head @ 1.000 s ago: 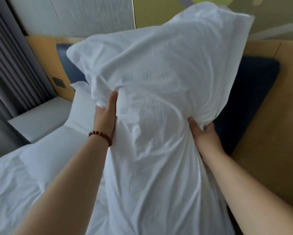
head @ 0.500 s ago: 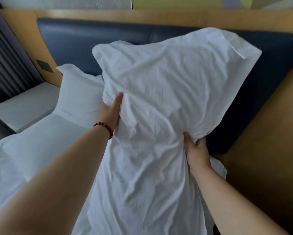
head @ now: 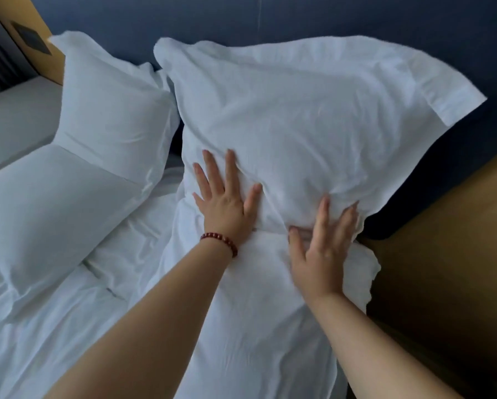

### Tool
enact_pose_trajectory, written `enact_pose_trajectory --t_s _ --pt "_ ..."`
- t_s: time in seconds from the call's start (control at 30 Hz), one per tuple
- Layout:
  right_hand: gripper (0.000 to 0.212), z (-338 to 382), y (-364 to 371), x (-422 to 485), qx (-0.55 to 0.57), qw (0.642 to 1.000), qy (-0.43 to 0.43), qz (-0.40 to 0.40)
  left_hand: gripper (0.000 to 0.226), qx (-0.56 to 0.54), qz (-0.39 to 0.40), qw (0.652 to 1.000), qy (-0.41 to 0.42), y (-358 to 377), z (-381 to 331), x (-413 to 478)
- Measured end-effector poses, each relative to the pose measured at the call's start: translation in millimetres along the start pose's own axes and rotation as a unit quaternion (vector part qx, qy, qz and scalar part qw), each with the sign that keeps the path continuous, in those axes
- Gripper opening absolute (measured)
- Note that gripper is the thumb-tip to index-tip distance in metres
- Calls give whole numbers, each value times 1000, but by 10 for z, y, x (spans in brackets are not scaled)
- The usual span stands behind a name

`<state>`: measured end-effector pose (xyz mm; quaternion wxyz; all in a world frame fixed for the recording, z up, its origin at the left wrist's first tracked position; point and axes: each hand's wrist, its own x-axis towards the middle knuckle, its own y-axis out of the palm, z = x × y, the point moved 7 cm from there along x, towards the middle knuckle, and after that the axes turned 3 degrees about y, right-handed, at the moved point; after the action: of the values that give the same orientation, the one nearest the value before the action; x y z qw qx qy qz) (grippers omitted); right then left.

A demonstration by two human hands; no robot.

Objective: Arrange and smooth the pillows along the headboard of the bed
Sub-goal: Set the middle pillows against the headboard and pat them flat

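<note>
Headboard (head: 327, 18) backs pillow (head: 313, 110); wood panel (head: 442, 240) beside right edge.

Dark switch plate (head: 30, 38) set in wooden panel (head: 54, 66).

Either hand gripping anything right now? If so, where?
Nothing is gripped. The left hand and right hand lie open, fingers spread, pressing the lower part of the right-side pillow, which leans on the headboard.

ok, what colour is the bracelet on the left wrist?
Dark red beads. The bracelet shows best in the head view, the only one.
</note>
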<state>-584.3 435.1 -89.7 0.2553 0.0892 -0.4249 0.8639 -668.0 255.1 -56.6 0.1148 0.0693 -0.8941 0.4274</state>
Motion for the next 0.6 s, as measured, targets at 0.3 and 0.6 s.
enact_pose_trajectory --t_s 0.3,0.6 --pt "78 -396 538 -134 -93 974 94 184 86 120 254 959 -45 371 689 -409" --pt "88 -763 232 -1369 191 849 427 244 75 -85 143 924 -346 -328 1879 -1792"
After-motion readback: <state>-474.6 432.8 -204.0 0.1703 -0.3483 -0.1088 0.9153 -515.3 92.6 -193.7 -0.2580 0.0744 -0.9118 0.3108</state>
